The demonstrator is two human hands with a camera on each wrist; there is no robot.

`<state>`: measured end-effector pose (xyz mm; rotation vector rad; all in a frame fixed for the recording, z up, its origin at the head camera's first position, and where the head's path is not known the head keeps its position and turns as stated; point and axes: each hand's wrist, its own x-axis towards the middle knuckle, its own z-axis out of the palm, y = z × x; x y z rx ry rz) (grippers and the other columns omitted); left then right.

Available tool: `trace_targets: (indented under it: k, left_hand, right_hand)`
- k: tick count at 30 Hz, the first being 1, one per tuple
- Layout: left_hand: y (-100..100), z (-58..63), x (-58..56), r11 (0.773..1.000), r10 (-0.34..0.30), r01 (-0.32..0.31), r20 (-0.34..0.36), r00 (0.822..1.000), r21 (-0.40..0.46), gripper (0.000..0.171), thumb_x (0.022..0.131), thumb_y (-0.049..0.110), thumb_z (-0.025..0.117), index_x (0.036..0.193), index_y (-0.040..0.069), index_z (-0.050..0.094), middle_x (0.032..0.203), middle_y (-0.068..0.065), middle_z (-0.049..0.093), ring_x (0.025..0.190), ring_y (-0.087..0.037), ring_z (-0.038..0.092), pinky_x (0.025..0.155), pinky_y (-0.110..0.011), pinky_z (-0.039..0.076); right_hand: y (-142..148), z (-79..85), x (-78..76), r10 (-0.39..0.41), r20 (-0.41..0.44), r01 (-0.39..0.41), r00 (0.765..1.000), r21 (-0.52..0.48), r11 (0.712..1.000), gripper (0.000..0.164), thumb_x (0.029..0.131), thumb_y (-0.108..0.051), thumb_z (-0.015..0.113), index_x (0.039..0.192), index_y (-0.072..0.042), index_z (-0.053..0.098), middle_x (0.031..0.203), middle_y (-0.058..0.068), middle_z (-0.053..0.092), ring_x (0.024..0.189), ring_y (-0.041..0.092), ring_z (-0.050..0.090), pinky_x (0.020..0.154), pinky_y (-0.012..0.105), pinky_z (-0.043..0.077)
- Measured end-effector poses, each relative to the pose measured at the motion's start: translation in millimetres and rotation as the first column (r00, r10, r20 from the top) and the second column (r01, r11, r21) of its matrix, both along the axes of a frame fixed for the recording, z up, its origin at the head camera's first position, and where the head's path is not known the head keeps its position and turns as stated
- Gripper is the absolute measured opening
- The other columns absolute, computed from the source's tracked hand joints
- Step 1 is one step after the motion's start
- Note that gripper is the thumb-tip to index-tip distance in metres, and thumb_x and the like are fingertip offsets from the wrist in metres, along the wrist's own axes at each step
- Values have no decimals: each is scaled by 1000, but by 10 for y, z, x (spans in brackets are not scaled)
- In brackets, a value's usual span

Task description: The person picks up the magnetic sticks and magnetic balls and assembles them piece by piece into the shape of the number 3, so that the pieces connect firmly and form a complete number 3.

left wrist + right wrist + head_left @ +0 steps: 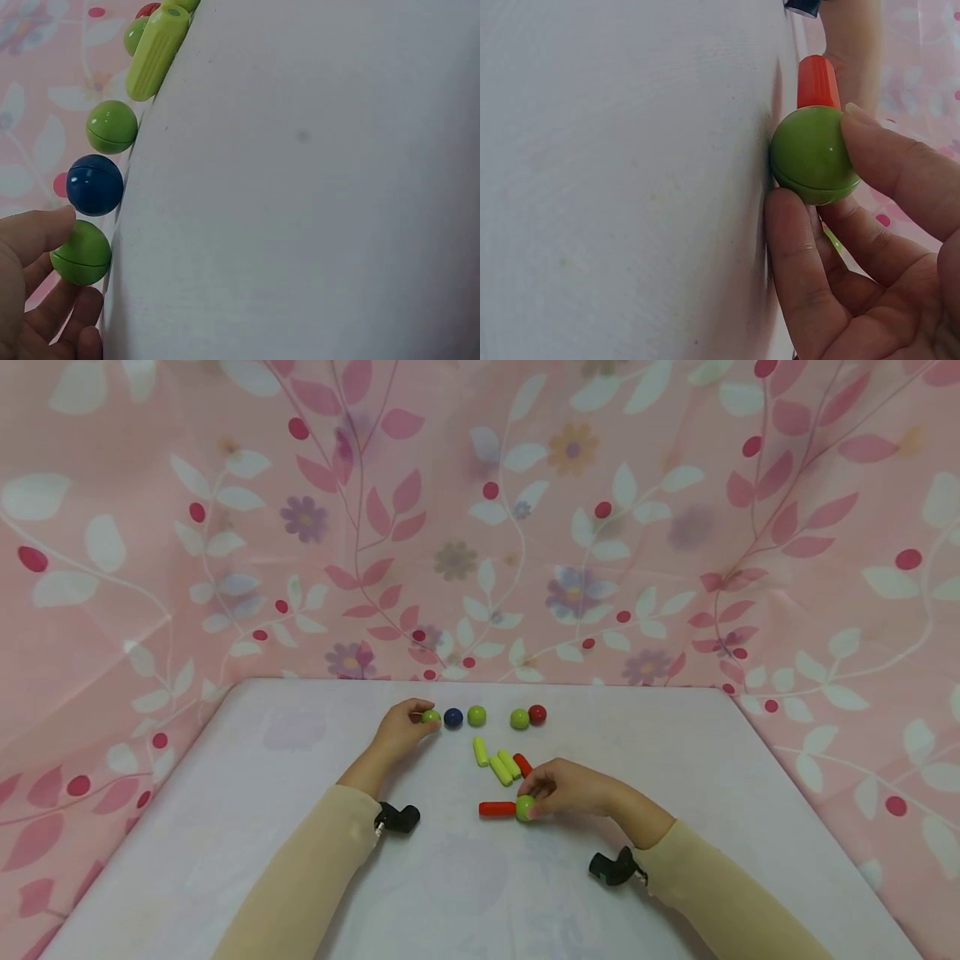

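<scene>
At the back of the table, my left hand (401, 727) pinches a glossy green ball (84, 255) between thumb and fingers. A dark blue ball (95, 185) sits right beside it, followed by another green ball (477, 716). Nearer the front, my right hand (576, 789) holds a green ball (814, 154) by thumb and fingertips, low over the tabletop. That ball is at the right end of a red rod (497, 809), which lies sideways and points left. Part of a second red rod (522, 764) shows behind the right hand's fingers.
Several short yellow-green rods (500, 770) lie between the hands. Farther back, a green ball (520, 719) and a red ball (537, 715) sit side by side. The white table (285, 827) ends at a pink floral cloth (465, 527).
</scene>
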<state>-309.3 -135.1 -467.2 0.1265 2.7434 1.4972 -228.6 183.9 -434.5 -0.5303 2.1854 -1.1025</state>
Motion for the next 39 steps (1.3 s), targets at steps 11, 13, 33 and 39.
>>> trace_targets:
  k: [11,13,33,39]
  left_hand:
    - [5,15,12,1000,7,-7,1,1000,-8,37,92,15,74,125,0,64,121,-18,64,110,-31,58,96,-43,46]
    - [1,14,15,1000,5,-5,3,1000,-12,37,92,15,74,124,0,64,120,-18,64,109,-31,59,96,-44,46]
    - [-16,44,200,994,-84,88,76,994,-60,31,91,25,76,120,14,68,116,-5,66,108,-24,60,97,-43,46]
    - [1,94,297,982,-160,169,110,981,-87,33,91,26,76,120,13,69,116,-4,66,108,-23,60,96,-42,47]
  right_hand:
    - [3,-6,-2,4,-3,-4,1000,-16,1000,26,85,-7,79,109,-5,71,98,3,67,88,20,60,80,31,53]
    - [4,-11,-4,4,-2,-4,1000,-19,1000,26,85,-7,80,109,-5,71,98,3,67,88,20,60,80,30,53]
    - [-4,10,8,13,-26,-13,1000,3,1000,26,85,-10,80,109,-7,71,98,2,67,88,19,59,80,31,52]
    - [5,-1,-4,14,-20,-14,1000,5,1000,26,86,-12,80,109,-8,72,98,2,67,88,20,60,80,30,53]
